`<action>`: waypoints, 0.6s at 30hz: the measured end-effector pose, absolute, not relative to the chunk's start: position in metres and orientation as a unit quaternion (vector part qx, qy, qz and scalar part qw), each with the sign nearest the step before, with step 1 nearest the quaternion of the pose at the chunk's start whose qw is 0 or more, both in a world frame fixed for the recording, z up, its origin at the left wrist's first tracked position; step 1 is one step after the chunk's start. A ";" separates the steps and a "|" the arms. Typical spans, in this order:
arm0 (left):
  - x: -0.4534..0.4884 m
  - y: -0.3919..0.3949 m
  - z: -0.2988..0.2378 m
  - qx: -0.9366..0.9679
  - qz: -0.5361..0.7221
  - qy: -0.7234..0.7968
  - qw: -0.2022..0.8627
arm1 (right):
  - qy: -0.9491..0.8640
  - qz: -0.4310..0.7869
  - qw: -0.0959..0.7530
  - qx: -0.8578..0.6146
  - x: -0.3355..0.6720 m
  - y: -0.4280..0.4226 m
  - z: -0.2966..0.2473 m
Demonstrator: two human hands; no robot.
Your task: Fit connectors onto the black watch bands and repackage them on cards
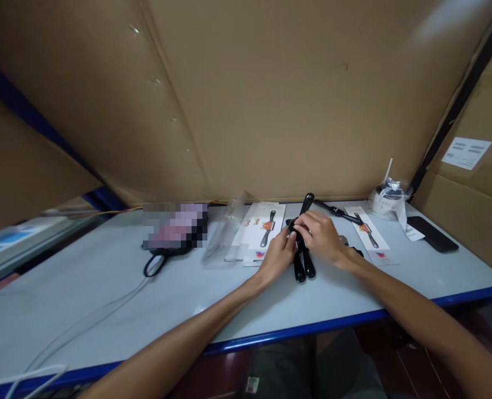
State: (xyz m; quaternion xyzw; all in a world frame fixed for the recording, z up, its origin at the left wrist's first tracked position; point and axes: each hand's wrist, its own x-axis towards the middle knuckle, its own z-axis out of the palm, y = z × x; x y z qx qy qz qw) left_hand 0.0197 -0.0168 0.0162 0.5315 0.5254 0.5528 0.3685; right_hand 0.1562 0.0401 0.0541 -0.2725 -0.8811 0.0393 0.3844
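My left hand (pixel 280 250) and my right hand (pixel 319 235) meet over the middle of the table, both closed on a black spokeshave. One rounded handle (pixel 307 203) of it sticks up beyond my fingers. Its middle is mostly hidden by my hands. Below them, two black handles (pixel 304 268) point toward me; which belongs to the held tool I cannot tell. Left of my hands, printed cards (pixel 252 235) show a spokeshave picture. Another such card (pixel 369 235) lies to the right, with a long black item (pixel 335 210) reaching onto its top.
Clear plastic sleeves (pixel 223 235) lie left of the cards. A partly blurred device with a black loop (pixel 153 266) and white cable sits farther left. At right are a bagged cup (pixel 387 198) and a black phone (pixel 434 234). Cardboard (pixel 271 100) walls the back.
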 end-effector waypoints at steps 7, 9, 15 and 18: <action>0.019 -0.017 0.015 0.537 0.533 0.533 0.379 | -0.920 -0.041 0.303 -0.245 0.157 0.036 0.056; 0.020 -0.020 0.018 0.517 0.522 0.520 0.437 | -0.898 0.048 0.330 -0.287 0.156 0.038 0.057; 0.024 -0.026 0.032 0.447 0.469 0.475 0.595 | -0.829 0.237 0.354 -0.361 0.158 0.046 0.063; 0.024 -0.028 0.036 0.423 0.465 0.459 0.628 | -0.851 0.155 0.339 -0.370 0.161 0.047 0.064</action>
